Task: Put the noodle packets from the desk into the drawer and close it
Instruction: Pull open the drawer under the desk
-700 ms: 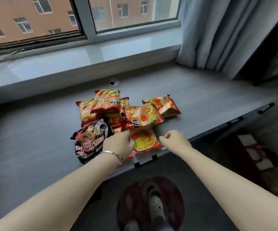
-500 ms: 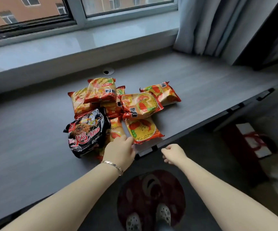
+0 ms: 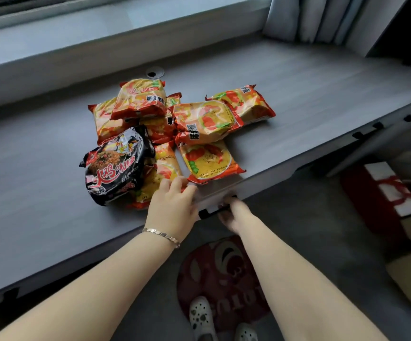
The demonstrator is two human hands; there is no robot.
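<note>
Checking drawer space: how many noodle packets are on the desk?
7 visible: black packet at left; orange ones at back, back-left, pile centre, middle, right, front. The front-centre patch may be an eighth; others may be hidden.

— What lies on the floor?
— A round red mat (image 3: 224,279); white clogs (image 3: 202,318) stand on it; a red and white box (image 3: 386,190) sits right.
— Behind?
— A windowsill (image 3: 101,30); grey curtains (image 3: 322,18).

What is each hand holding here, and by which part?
The right hand grips the black drawer handle, fingers curled around its right end. The left hand rests on the desk edge, holding nothing.
</note>
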